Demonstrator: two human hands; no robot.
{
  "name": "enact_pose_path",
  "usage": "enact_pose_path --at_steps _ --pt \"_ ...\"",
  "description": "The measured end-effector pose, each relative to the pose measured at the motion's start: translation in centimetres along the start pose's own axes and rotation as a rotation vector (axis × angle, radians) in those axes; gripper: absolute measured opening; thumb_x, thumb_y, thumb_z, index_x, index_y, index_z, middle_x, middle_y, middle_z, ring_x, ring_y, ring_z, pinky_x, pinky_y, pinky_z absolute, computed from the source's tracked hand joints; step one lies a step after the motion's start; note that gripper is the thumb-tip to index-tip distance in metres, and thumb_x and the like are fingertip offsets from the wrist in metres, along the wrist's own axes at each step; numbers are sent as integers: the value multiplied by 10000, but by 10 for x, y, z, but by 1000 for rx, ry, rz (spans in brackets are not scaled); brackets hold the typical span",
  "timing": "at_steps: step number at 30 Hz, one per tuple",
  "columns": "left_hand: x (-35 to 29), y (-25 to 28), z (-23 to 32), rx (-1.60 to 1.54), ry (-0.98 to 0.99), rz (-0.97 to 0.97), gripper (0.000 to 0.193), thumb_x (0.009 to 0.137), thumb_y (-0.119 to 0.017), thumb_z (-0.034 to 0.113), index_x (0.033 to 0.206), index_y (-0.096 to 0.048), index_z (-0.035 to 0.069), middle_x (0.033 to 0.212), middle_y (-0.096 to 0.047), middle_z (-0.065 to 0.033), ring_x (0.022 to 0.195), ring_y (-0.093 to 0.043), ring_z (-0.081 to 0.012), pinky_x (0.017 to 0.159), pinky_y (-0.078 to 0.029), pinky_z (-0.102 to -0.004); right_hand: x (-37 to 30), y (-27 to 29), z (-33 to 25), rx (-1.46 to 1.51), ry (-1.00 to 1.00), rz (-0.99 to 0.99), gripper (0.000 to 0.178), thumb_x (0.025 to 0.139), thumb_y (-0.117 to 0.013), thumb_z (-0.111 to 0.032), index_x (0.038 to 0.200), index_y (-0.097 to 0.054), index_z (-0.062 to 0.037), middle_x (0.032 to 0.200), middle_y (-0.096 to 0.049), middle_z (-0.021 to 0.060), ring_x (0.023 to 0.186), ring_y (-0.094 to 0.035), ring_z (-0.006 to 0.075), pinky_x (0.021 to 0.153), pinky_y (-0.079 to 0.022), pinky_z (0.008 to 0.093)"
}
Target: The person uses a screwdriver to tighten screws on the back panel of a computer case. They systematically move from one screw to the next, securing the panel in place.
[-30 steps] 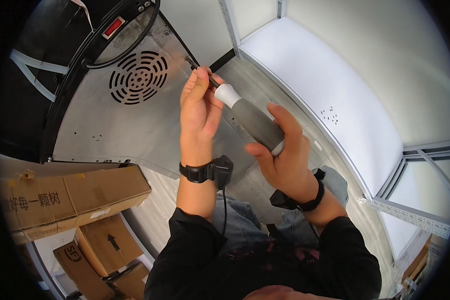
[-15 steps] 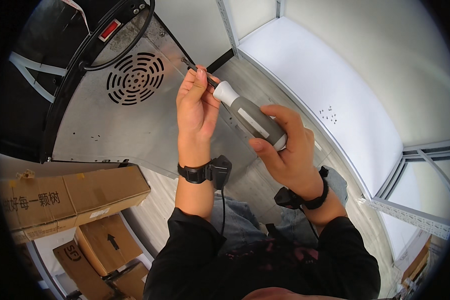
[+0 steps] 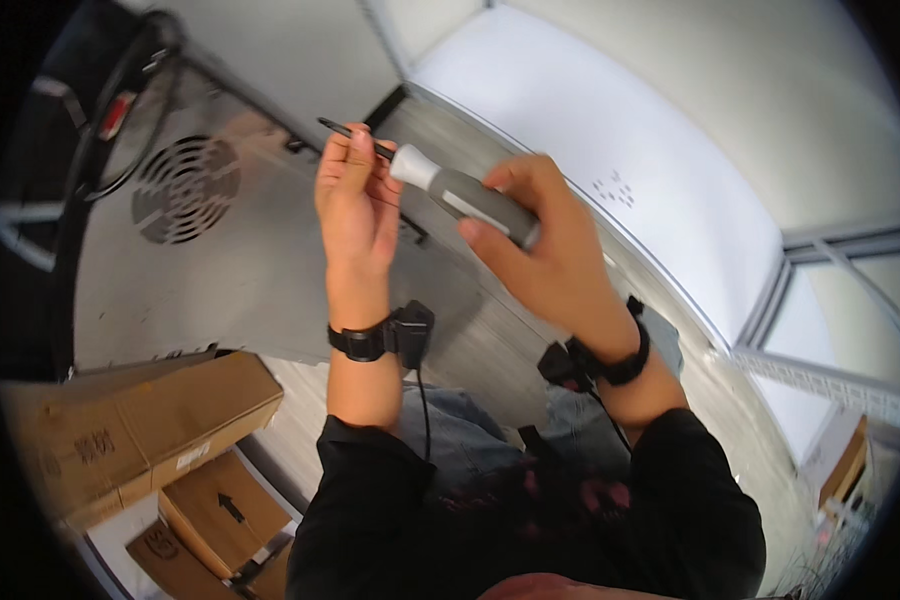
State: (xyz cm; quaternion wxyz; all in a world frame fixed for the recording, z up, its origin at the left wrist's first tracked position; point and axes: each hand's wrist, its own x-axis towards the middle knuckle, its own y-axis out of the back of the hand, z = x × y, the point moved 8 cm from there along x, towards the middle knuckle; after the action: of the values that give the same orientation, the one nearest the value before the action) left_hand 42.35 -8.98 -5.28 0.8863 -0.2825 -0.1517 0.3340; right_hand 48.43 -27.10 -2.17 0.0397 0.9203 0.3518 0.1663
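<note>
A cordless electric screwdriver [image 3: 485, 205] with a grey body and white collar is held at a slant between my hands. Around the rear of its body, thumb and fingers of my right hand [image 3: 555, 240] are closed. The dark bit shaft is pinched by the fingers of my left hand [image 3: 355, 205], and its tip points to the upper left. Beyond the tip lies the edge of a grey metal panel [image 3: 260, 270] with a round slotted vent [image 3: 185, 190]. The tip appears apart from the panel, though blur makes this hard to judge.
Several small dark screws or similar bits [image 3: 615, 190] lie on a white shelf [image 3: 570, 110] at the right. A red switch [image 3: 117, 115] sits on the machine's black frame. Cardboard boxes [image 3: 160, 430] stand at the lower left. Metal shelf framing [image 3: 820, 380] is at the right.
The view has shifted and blurred. Both hands have moved slightly left with the screwdriver, and its tip has come away from the fastener at the panel's edge. More of the bit shows past my left fingers.
</note>
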Motion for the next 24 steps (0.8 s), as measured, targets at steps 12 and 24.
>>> enact_pose_path --at_steps 12,24 --pt "26 -76 -195 444 281 -135 280 946 -508 236 1124 -564 27 890 -635 -62 800 -605 -135 687 -489 -263 2 155 173 -94 -472 165 325 750 -700 -206 1007 -607 -30 800 -630 94 703 -575 176 660 -460 309" --pt "52 -34 -426 1345 225 -413 222 771 -684 152 953 -635 35 818 -619 -73 738 -587 -172 657 -473 -297 -11 228 220 -626 -579 206 222 785 -646 -157 954 -600 -21 823 -662 137 741 -635 279 655 -486 356"
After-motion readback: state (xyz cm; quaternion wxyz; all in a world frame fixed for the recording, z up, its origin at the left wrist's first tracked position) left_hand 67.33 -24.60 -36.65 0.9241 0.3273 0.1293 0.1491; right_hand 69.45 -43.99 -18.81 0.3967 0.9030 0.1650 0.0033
